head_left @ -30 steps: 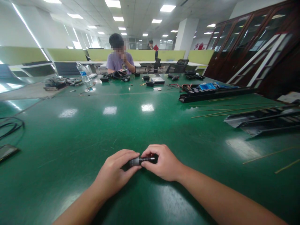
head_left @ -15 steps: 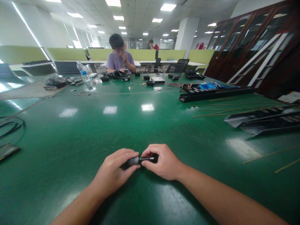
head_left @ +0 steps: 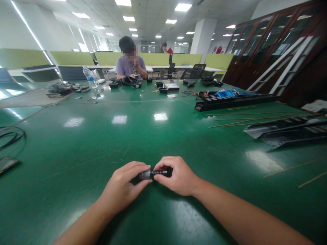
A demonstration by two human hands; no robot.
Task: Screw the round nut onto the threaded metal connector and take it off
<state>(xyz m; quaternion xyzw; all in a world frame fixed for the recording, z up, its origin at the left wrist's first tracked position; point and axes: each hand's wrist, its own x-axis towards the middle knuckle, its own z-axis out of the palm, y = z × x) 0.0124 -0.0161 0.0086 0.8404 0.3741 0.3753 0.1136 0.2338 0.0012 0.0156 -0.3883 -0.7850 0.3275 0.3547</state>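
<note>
Close above the green table [head_left: 143,136], both hands meet at a small cylindrical piece [head_left: 145,175]. Its left part is a wide grey barrel; a thinner dark, ridged shaft [head_left: 160,173] with a shiny tip extends to the right. My left hand [head_left: 122,185] pinches the barrel between thumb and fingers. My right hand [head_left: 177,177] curls around the shaft, its thumb and fingertips closed on it near the barrel. What exact kind of part this is cannot be made out, and fingers cover some of it.
Black metal channels [head_left: 293,134] and thin rods [head_left: 255,119] lie on the right. A cable [head_left: 11,137] and a flat dark device [head_left: 8,164] are at left. Toward the far side are a water bottle [head_left: 90,80], small black boxes [head_left: 163,90] and a seated person [head_left: 129,66].
Both hands stay nearly where they were, still gripping the cylindrical piece. The view shifts very slightly.
</note>
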